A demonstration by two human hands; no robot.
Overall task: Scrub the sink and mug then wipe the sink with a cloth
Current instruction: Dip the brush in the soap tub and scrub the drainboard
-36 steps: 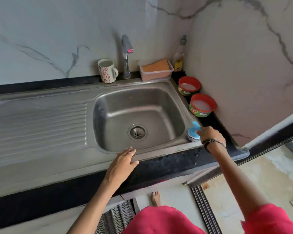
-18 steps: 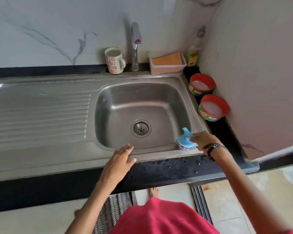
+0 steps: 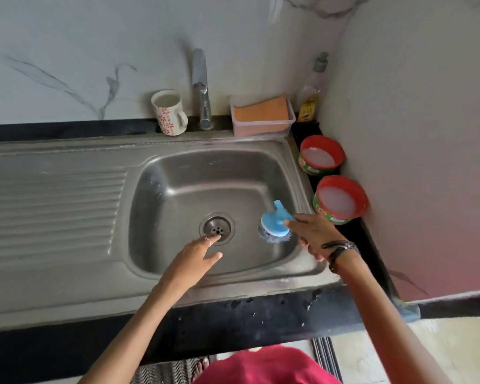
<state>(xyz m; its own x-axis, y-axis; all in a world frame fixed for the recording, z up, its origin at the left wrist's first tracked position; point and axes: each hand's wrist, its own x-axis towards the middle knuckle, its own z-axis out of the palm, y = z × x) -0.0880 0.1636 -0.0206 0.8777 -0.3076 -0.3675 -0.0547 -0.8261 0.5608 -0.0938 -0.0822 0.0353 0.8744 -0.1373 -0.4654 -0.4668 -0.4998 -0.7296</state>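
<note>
A steel sink (image 3: 178,176) with a round drain (image 3: 217,228) fills the middle of the counter. My right hand (image 3: 315,231) grips the blue handle of a steel-wool scrubber (image 3: 275,224), which hangs over the right part of the basin floor. My left hand (image 3: 197,259) reaches over the front rim with fingers straight, fingertips near the drain. A white mug (image 3: 168,112) with red flowers stands upright behind the sink, left of the tap (image 3: 201,87). An orange cloth (image 3: 261,108) lies in a clear plastic box.
Two red-rimmed tubs of white cleaning paste (image 3: 321,157) (image 3: 340,199) sit on the black ledge right of the sink. A bottle (image 3: 312,90) stands in the back corner. A ribbed draining board (image 3: 50,206) lies to the left. The wall closes off the right side.
My right hand has carried the scrubber from the sink's front right rim into the basin. My left hand has left the front edge and stretched toward the drain.
</note>
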